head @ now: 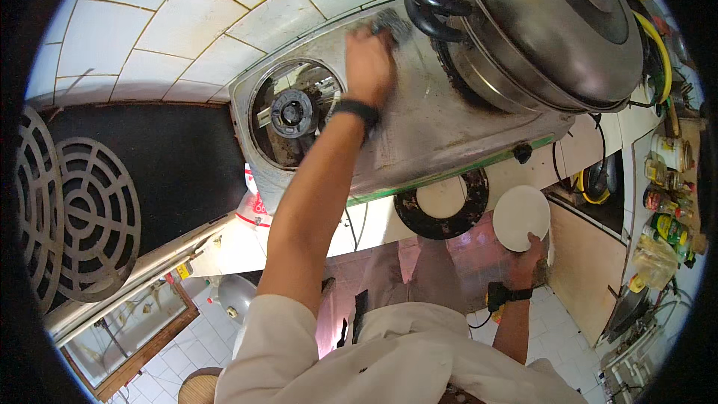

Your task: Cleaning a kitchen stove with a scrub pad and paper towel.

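Note:
My left hand (370, 62) presses a grey scouring pad (394, 26), which looks like steel wool, onto the back of the metal gas stove top (432, 134). The hand is slightly blurred. To its left lies a round burner opening with an exposed burner head (293, 114). Low on the right, my right hand (527, 261) grips the rim of a white plate (521, 217), held in front of the counter edge. A black ring-shaped burner pan (401, 212) rests at the counter's front edge, left of the plate.
A large lidded steel pot (527, 50) with black handles covers the stove's right side. A black control knob (522, 152) sticks out in front. Round slotted grates (92, 219) stand at far left by a dark panel (185, 168). Bottles and jars (667, 202) line the right.

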Available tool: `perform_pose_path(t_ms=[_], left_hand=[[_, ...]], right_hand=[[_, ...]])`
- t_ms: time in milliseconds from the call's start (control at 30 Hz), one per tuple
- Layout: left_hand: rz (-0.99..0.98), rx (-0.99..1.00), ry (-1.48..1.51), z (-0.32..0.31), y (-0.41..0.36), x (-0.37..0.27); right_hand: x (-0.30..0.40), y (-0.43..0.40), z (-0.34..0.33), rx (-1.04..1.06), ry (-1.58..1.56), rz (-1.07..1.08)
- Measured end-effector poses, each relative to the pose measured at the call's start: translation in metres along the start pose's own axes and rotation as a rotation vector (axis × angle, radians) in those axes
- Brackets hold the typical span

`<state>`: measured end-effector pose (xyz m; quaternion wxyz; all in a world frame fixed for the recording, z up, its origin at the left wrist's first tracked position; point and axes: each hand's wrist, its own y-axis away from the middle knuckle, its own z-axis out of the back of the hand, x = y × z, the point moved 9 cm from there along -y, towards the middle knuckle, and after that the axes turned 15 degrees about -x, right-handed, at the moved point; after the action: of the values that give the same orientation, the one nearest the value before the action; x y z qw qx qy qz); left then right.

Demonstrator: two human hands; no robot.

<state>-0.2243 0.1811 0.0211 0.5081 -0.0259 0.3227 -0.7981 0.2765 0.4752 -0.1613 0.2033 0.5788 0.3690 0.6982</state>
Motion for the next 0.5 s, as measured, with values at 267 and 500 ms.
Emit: perform_pose_path(t_ms=[267, 500], left_hand=[[-0.132, 0.057, 0.244, 0.008, 0.056, -0.057], [-0.183, -0.111, 0.046, 0.010, 0.031, -0.018]], right_hand=[[0.012, 0.019, -0.008, 0.031, 0.056, 0.049], [-0.001, -0.005, -0.005, 0.038, -0.086, -0.004]])
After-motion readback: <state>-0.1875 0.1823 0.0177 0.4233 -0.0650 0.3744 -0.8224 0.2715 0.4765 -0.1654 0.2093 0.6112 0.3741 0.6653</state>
